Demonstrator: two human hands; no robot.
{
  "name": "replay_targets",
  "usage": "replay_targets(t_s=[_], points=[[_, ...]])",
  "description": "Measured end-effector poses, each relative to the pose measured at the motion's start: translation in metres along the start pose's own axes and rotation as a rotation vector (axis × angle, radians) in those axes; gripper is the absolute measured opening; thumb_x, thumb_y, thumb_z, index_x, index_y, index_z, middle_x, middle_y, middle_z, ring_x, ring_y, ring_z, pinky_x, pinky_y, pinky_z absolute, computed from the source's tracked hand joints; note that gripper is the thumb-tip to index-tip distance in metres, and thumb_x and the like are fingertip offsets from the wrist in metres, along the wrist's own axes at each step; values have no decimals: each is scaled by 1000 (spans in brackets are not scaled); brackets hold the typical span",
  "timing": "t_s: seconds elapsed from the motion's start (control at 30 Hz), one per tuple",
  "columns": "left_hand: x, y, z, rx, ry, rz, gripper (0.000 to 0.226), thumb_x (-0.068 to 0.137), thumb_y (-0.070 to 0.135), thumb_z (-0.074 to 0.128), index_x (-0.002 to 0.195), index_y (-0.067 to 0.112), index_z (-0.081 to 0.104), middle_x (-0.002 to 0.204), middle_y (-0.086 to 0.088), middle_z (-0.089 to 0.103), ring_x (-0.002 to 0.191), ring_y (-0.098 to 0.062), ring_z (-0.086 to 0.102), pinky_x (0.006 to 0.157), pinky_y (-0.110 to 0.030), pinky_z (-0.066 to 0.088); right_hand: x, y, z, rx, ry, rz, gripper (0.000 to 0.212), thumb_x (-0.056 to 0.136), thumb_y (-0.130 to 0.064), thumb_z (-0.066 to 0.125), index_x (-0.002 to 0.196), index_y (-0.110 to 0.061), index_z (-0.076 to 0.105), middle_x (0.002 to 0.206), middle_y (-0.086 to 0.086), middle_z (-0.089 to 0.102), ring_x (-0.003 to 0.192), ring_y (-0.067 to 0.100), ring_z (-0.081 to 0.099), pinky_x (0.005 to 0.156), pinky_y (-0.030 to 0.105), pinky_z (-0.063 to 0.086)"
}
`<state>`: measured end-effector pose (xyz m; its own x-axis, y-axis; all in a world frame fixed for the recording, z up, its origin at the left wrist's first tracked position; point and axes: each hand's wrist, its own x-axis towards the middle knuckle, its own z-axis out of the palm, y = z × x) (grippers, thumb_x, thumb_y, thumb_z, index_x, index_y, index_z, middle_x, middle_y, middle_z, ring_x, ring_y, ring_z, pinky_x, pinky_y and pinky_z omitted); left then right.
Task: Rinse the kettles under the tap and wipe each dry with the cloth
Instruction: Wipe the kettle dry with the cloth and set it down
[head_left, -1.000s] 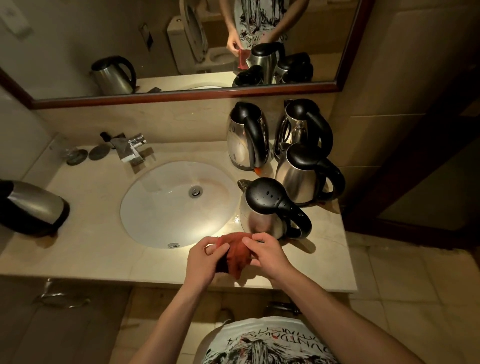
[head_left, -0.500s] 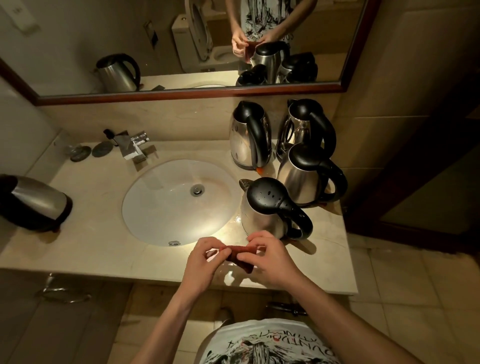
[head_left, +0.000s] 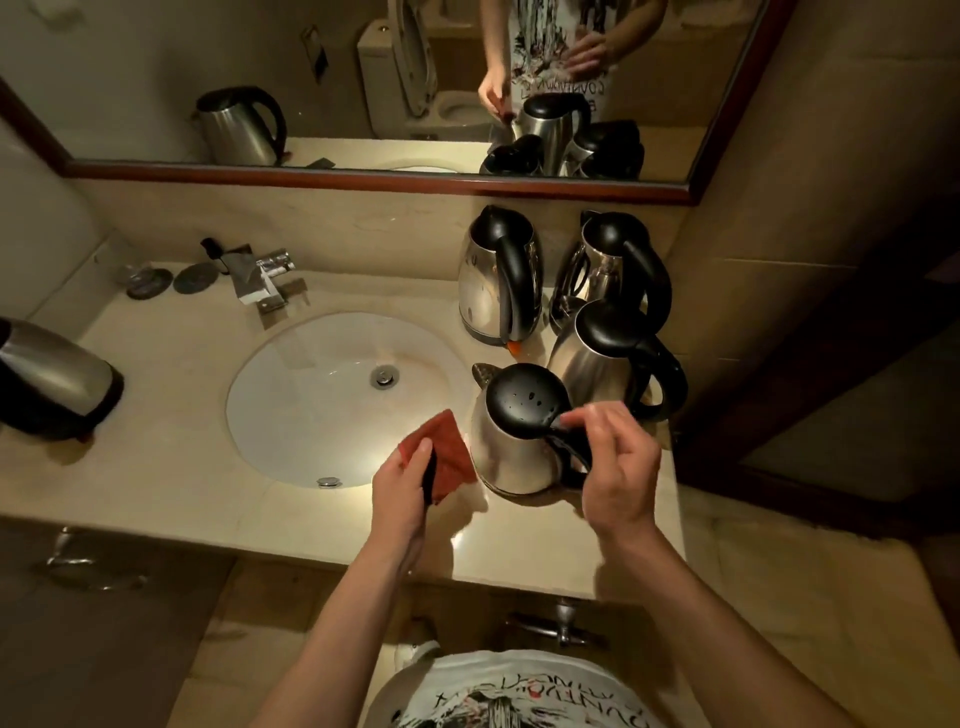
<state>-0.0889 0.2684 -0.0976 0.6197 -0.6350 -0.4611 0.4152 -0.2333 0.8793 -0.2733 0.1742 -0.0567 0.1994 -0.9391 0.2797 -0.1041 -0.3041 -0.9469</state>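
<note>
1. Standing upright on the surface, just right of the sink: nearest kettle, steel body, black lid beaded with droplets.
2. Right hand: fingers loosely spread, tips at the black handle; whether they grip it cannot be told.
3. Left hand: fingers clamped on a red cloth, held just beside the kettle's left flank.
4. Three more kettles grouped behind, near the wall.
5. One kettle at far left, well apart.
6. Tap behind the sink.
</note>
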Motion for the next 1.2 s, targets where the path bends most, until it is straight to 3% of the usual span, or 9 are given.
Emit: replay_targets(t_s=[0.13, 0.23, 0.33, 0.43, 0.5, 0.67, 0.83, 0.97, 1.2], points=[[9, 5, 39, 62, -28, 157, 27, 105, 21, 48, 125, 18, 67, 121, -9, 69, 115, -15, 61, 100, -38, 52, 26, 12, 2, -121, -150, 199, 64, 100, -55, 27, 139, -16, 58, 141, -2, 57, 128, -9, 47, 108, 11, 35], [8, -7, 64, 115, -119, 243, 40, 108, 30, 42, 147, 31, 50, 146, 14, 54, 135, -3, 47, 112, -28, 41, 31, 12, 9, -163, -240, 327, 79, 95, -65, 21, 152, -18, 48, 155, 0, 48, 141, 2, 39, 120, 21, 28], [17, -29, 64, 88, -122, 157, 44, 108, 41, 31, 152, 37, 39, 152, 15, 45, 139, -5, 42, 115, -30, 37, 35, 5, 9, -158, -258, 385, 78, 94, -63, 18, 152, -21, 48, 154, -1, 50, 135, -3, 37, 102, -2, 24], [34, -48, 56, -5, -130, -17, 52, 101, 53, 34, 146, 30, 50, 151, -16, 46, 141, -30, 43, 119, -49, 32, 33, 3, 8, -139, -268, 392, 77, 94, -61, 17, 153, -22, 47, 153, -3, 50, 131, -6, 35, 92, -8, 21], [32, -44, 57, -7, -107, -12, 47, 107, 45, 30, 145, 27, 51, 149, -11, 51, 139, -28, 45, 118, -50, 34, 33, 5, 8, -120, -265, 394, 78, 94, -62, 16, 153, -23, 47, 152, -3, 49, 131, -5, 36, 96, -4, 23], [-3, -19, 69, 67, -142, 261, 44, 110, 38, 26, 151, 33, 40, 148, 28, 44, 135, 13, 38, 111, -13, 34, 32, 19, 9, -139, -249, 395, 87, 84, -80, 8, 148, -37, 49, 153, 2, 50, 145, 18, 39, 123, 44, 30], [19, -26, 57, 82, -149, 177, 44, 111, 36, 22, 150, 33, 44, 147, 16, 51, 135, -1, 45, 99, -8, 42, 35, 17, 12, -68, -196, 460, 91, 83, -88, 11, 144, -37, 56, 148, -2, 56, 143, 16, 43, 124, 44, 29], [43, -25, 46, 14, -187, -17, 41, 107, 39, 34, 135, 31, 62, 137, 5, 63, 132, -18, 53, 112, -39, 43, 32, 12, 16, -33, -152, 494, 95, 83, -91, 16, 144, -31, 58, 143, -5, 61, 140, 14, 49, 123, 49, 33], [52, 10, 45, 85, -347, 66, 39, 108, 26, 36, 132, 18, 66, 126, 3, 69, 114, -3, 62, 99, -21, 47, -1, -4, 30, 93, -12, 598, 66, 89, -77, 21, 135, -44, 55, 138, -6, 60, 135, 15, 52, 120, 44, 39]])
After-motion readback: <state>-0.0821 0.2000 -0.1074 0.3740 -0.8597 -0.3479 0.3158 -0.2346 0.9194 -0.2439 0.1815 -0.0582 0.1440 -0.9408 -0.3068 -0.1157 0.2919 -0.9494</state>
